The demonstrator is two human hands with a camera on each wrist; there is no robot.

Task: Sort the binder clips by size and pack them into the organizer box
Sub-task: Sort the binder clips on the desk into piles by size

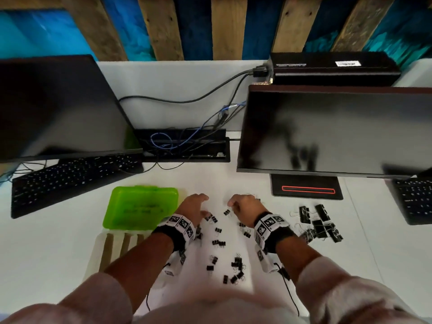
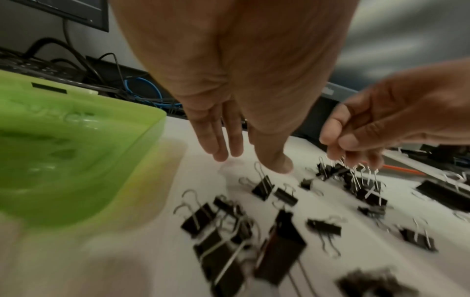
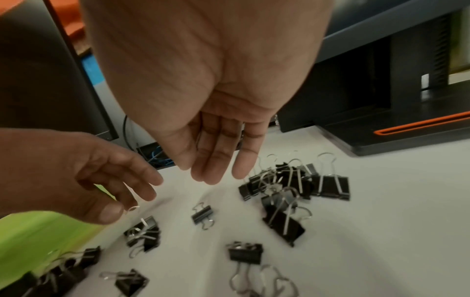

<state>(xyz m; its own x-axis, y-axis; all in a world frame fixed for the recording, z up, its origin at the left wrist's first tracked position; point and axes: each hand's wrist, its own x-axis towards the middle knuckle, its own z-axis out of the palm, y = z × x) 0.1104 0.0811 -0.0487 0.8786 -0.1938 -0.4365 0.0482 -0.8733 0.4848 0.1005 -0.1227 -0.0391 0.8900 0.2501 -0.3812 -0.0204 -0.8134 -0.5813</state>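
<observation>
Small black binder clips [image 1: 217, 230] lie scattered on the white desk between my wrists, with a cluster [image 1: 237, 270] nearer to me. Larger clips [image 1: 320, 225] are piled to the right. The organizer box stands at the left, its green lid [image 1: 140, 206] swung back and its pale divided base [image 1: 99, 244] in front. My left hand [image 1: 195, 205] hovers beside the lid, fingers [image 2: 223, 140] straight, thumb close to a clip's wire handle [image 2: 259, 168]. My right hand [image 1: 243, 204] hangs over the clips with loosely bent fingers [image 3: 216, 160]; nothing shows in it.
Two dark monitors [image 1: 327, 132] stand at the back, one on each side, with a cable tray [image 1: 184, 146] between them. A keyboard [image 1: 70, 181] lies behind the box, another at the far right [image 1: 416, 199]. A monitor foot [image 1: 306, 188] sits beyond the large clips.
</observation>
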